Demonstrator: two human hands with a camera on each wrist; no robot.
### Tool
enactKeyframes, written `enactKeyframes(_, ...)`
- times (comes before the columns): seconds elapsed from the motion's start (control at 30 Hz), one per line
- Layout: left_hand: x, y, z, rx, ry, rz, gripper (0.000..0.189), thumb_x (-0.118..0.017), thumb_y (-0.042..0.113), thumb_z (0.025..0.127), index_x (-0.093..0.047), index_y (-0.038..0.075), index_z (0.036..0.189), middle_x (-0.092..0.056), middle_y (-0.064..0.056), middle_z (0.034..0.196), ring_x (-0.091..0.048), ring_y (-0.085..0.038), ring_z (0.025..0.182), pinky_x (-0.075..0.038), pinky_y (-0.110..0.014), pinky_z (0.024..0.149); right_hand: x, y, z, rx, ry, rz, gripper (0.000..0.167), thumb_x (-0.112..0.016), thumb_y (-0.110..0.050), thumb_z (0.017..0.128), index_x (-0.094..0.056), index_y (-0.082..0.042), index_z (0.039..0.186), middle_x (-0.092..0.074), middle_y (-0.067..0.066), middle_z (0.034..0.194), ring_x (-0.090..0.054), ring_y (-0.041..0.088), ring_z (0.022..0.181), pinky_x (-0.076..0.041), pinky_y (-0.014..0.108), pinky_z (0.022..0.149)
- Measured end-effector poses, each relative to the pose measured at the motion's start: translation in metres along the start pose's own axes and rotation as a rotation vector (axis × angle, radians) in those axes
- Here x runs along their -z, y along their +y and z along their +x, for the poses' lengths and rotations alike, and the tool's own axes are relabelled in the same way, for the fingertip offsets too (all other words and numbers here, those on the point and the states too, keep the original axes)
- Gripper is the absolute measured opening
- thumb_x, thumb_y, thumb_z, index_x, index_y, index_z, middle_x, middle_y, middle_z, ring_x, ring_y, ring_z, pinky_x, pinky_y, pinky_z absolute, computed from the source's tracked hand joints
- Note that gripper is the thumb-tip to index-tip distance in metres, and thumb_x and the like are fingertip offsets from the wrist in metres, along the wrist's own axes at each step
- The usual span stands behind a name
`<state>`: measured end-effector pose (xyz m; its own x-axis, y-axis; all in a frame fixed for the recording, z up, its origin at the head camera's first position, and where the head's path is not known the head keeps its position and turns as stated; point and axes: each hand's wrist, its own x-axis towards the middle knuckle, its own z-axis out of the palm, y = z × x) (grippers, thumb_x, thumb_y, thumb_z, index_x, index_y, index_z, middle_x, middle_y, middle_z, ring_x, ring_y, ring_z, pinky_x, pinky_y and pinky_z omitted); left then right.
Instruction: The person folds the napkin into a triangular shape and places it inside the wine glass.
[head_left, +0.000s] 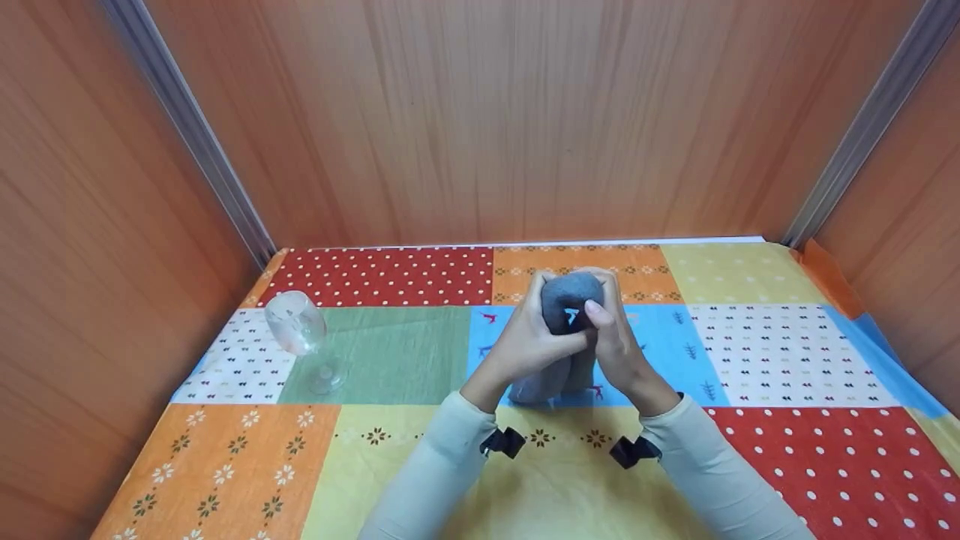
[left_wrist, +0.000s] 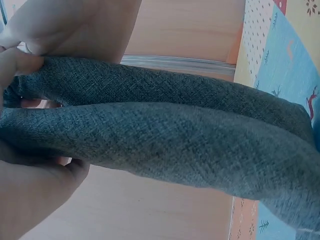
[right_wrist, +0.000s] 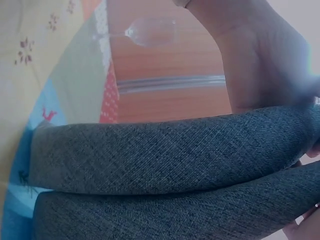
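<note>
Both hands grip the upper end of a grey fabric neck pillow [head_left: 574,285], which stands with its curve on top and its two arms hanging down to the cloth. My left hand [head_left: 529,337] wraps the left side, thumb pointing inward across it. On the other side my right hand [head_left: 619,341] holds the pillow, its thumb over the inner edge of the curve. The left wrist view shows the pillow's two long arms [left_wrist: 165,135] side by side with a narrow gap near the hands. In the right wrist view the arms [right_wrist: 150,155] lie close together down to the blue patch.
A clear stemmed glass [head_left: 296,322] stands at the left of the patchwork tablecloth [head_left: 405,352]. Wood-grain panels [head_left: 525,120] with metal corner strips [head_left: 202,142] enclose the table at the back and both sides.
</note>
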<state>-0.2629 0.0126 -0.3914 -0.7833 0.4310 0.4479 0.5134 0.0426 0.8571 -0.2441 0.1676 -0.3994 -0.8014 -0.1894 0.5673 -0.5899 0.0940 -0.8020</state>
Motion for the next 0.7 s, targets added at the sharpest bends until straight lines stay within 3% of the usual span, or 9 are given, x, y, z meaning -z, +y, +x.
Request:
enactKeyframes(0.13, 0.000, -0.001, 0.001, -0.011, 0.002, 0.032, 0.056, -0.081, 0.020, 0.083, -0.042, 0.013, 0.123, -0.058, -0.003, 0.116, -0.060, -0.017, 0.100, -0.053, -0.035, 0.084, 0.002, 0.000, 0.000, 0.014, -0.062, 0.041, 0.052, -0.026, -0.033, 0.103, -0.032, -0.002, 0.144, -0.036, 0.012, 0.141, -0.038, 0.029, 0.124, -0.030, 0.054, 0.098)
enactKeyframes(0.3, 0.000, -0.005, 0.001, -0.045, 0.035, 0.013, 0.046, -0.076, 0.010, 0.084, -0.045, 0.009, 0.118, -0.060, -0.006, 0.110, -0.058, -0.018, 0.094, -0.050, -0.034, 0.081, 0.004, 0.003, 0.001, 0.075, -0.105, 0.008, 0.054, -0.021, -0.036, 0.105, -0.034, -0.001, 0.145, -0.037, 0.013, 0.143, -0.037, 0.028, 0.127, -0.026, 0.055, 0.102)
enactKeyframes(0.5, -0.001, -0.005, 0.002, -0.072, 0.068, -0.020, 0.037, -0.071, 0.005, 0.086, -0.046, 0.005, 0.114, -0.059, -0.007, 0.105, -0.056, -0.017, 0.092, -0.048, -0.032, 0.080, 0.004, 0.013, -0.005, 0.094, -0.113, 0.001, 0.055, -0.025, -0.035, 0.104, -0.029, -0.004, 0.149, -0.033, 0.015, 0.145, -0.034, 0.028, 0.129, -0.026, 0.052, 0.103)
enactKeyframes(0.7, 0.000, -0.005, 0.003, -0.061, 0.088, -0.039, 0.033, -0.066, 0.006, 0.088, -0.047, 0.004, 0.115, -0.060, -0.006, 0.105, -0.056, -0.017, 0.092, -0.047, -0.033, 0.082, 0.004, 0.029, -0.016, 0.079, -0.149, -0.005, 0.061, -0.030, -0.034, 0.104, -0.014, -0.015, 0.160, -0.021, 0.011, 0.158, -0.025, 0.027, 0.141, -0.021, 0.055, 0.109)
